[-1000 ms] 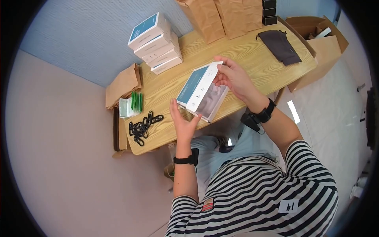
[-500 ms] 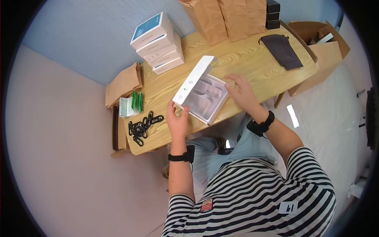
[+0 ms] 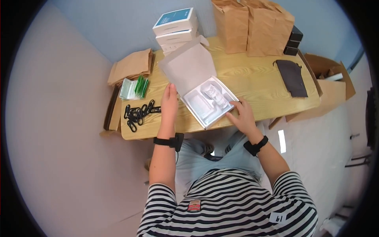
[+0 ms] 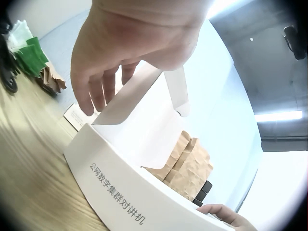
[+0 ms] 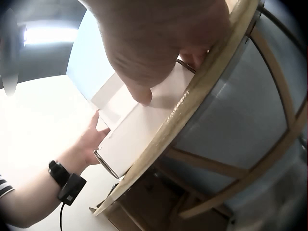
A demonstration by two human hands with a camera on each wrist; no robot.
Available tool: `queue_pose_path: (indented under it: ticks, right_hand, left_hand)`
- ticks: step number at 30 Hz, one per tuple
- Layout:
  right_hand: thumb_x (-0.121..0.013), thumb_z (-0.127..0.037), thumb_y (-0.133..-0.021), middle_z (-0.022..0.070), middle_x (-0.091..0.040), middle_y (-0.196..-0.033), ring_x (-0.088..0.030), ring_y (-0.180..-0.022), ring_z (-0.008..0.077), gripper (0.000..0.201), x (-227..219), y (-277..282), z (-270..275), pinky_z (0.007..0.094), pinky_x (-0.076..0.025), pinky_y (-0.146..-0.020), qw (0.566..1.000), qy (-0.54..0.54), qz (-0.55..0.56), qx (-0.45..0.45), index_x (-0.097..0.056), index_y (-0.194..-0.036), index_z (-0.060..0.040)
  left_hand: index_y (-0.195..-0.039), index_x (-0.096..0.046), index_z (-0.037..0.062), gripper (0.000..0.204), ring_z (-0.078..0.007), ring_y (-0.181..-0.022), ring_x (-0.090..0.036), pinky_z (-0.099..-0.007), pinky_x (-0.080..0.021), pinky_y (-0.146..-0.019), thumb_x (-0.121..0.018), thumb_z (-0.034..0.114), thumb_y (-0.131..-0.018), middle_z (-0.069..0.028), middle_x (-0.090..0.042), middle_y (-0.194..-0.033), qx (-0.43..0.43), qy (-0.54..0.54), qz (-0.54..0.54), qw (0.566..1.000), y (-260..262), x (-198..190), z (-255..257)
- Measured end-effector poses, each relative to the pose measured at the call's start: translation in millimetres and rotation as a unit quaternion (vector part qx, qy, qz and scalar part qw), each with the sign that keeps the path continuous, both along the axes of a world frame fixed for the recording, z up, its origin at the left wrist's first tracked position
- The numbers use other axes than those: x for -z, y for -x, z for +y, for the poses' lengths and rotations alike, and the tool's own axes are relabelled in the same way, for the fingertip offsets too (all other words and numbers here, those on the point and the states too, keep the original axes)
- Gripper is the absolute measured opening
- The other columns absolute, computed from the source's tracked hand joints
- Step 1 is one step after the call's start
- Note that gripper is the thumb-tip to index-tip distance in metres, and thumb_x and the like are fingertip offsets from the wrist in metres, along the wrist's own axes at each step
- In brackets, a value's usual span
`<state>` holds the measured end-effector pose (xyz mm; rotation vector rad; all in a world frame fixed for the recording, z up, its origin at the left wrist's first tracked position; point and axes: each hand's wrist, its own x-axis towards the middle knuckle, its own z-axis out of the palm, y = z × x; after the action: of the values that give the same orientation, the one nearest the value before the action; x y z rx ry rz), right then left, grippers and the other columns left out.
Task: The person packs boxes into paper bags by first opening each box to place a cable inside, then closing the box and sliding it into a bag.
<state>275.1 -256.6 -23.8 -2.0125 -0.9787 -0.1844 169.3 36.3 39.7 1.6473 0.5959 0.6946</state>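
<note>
A: Where is the box sitting?
B: It is resting on the tabletop near the front edge, lid standing open towards the stack, interior facing the person.
A: Hands?
B: Right hand is gripping the near right corner, thumb pressing the outer wall; probably steadying the box. Left hand is hovering by the lid's left edge, fingers open and nearly straight, perhaps guarding it from falling. Contact: cannot tell.
A: Contents?
B: A wrapped piece is lying in a moulded recess, presumably shaped to stop it sliding.
A: Writing?
B: The side wall is reading 公网数字集群对讲机, i.e. public-network digital trunking walkie-talkie. The stack's top box is showing a teal panel, its print too small to read. No brand is showing legibly.
</note>
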Motion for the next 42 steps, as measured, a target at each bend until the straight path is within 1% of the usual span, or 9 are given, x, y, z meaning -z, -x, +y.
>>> queue_pose_path:
  ticks: [4, 6, 16, 19, 24, 29, 36, 38, 42]
  right_hand:
    - [-0.082, -0.027, -0.081, 0.0197, -0.059, -0.123, -0.057, -0.11, 0.0401, 0.049, -3, 4, 3, 0.0465, -0.047, -0.094, 0.999, -0.01, -0.032, 0.015, -0.066, -0.123, -0.0078]
    - [-0.082, -0.026, -0.081, 0.0195, -0.06, -0.122, -0.058, -0.109, 0.0398, 0.048, -2, 5, 5, 0.0464, -0.047, -0.094, 0.999, -0.006, -0.048, 0.015, -0.066, -0.122, -0.0071]
    - [-0.081, -0.027, -0.082, 0.0192, -0.059, -0.125, -0.058, -0.108, 0.0387, 0.047, -2, 7, 7, 0.0465, -0.047, -0.093, 0.997, -0.007, -0.072, 0.026, -0.066, -0.121, -0.0061]
    - [-0.081, -0.027, -0.083, 0.0196, -0.059, -0.125, -0.058, -0.109, 0.0387, 0.047, -1, 9, 8, 0.0468, -0.047, -0.094, 0.998, -0.009, -0.056, 0.036, -0.065, -0.123, -0.0063]
    - [-0.078, -0.026, -0.086, 0.0241, -0.057, -0.132, -0.057, -0.116, 0.0426, 0.051, 6, 6, 9, 0.0476, -0.047, -0.099, 0.998, -0.004, -0.04, 0.044, -0.062, -0.131, -0.0062]
    - [-0.072, -0.023, -0.091, 0.0297, -0.052, -0.139, -0.053, -0.124, 0.0466, 0.054, 13, -1, 16, 0.049, -0.045, -0.104, 0.998, -0.012, -0.03, 0.048, -0.057, -0.14, -0.0057]
    - [-0.066, -0.017, -0.094, 0.033, -0.047, -0.144, -0.048, -0.133, 0.049, 0.055, 13, -2, 18, 0.0492, -0.041, -0.11, 0.996, 0.03, -0.048, 0.065, -0.052, -0.146, -0.0049]
    - [-0.064, -0.016, -0.095, 0.0336, -0.046, -0.145, -0.047, -0.134, 0.0496, 0.054, 13, -2, 19, 0.0494, -0.04, -0.111, 0.996, 0.03, -0.042, 0.07, -0.052, -0.147, -0.005]
    - [-0.062, -0.014, -0.095, 0.0339, -0.046, -0.146, -0.046, -0.134, 0.0501, 0.053, 12, -1, 20, 0.0499, -0.04, -0.111, 0.996, 0.018, -0.036, 0.079, -0.052, -0.147, -0.005]
  left_hand:
    - [-0.15, -0.048, 0.0037, 0.062, -0.0198, -0.114, -0.063, -0.0337, -0.052, -0.091, -0.048, 0.05, -0.108, -0.0087, -0.065, -0.129, -0.01, -0.031, 0.028, 0.999, -7, 18, 2]
    - [-0.15, -0.045, -0.0052, 0.064, -0.0218, -0.12, -0.062, -0.031, -0.046, -0.104, -0.053, 0.042, -0.108, -0.0179, -0.065, -0.134, -0.025, -0.044, 0.028, 0.998, -7, 22, -3]
    - [-0.146, -0.049, -0.0028, 0.058, -0.0231, -0.121, -0.062, -0.0337, -0.047, -0.103, -0.064, 0.033, -0.103, -0.0156, -0.067, -0.127, 0.018, 0.024, -0.011, 0.999, -4, 39, 2]
    - [-0.145, -0.049, -0.0028, 0.059, -0.0228, -0.121, -0.061, -0.0351, -0.048, -0.104, -0.071, 0.025, -0.098, -0.0156, -0.064, -0.13, 0.028, -0.037, -0.013, 0.999, 5, 38, -3]
    - [-0.144, -0.05, -0.0017, 0.064, -0.0255, -0.123, -0.059, -0.0394, -0.05, -0.104, -0.078, 0.02, -0.091, -0.0175, -0.053, -0.144, 0.113, 0.04, -0.054, 0.991, 23, 54, -7]
    - [-0.143, -0.049, -0.0024, 0.064, -0.026, -0.127, -0.058, -0.0367, -0.052, -0.101, -0.079, 0.019, -0.09, -0.019, -0.051, -0.145, 0.059, -0.171, 0.012, 0.983, 27, 45, -20]
    - [-0.144, -0.048, -0.0045, 0.063, -0.0217, -0.106, -0.065, -0.0321, -0.054, -0.082, -0.071, 0.032, -0.098, -0.0153, -0.068, -0.114, -0.067, -0.166, 0.004, 0.984, 2, 36, -21]
    - [-0.142, -0.051, -0.0065, 0.066, -0.027, -0.096, -0.069, -0.0368, -0.054, -0.087, -0.068, 0.04, -0.098, -0.0181, -0.071, -0.104, -0.087, -0.005, 0.013, 0.996, 1, 33, -21]
    - [-0.146, -0.047, -0.0051, 0.068, -0.0228, -0.086, -0.069, -0.0342, -0.054, -0.081, -0.065, 0.04, -0.1, -0.0151, -0.07, -0.096, -0.095, 0.006, 0.019, 0.995, 5, 39, -17]
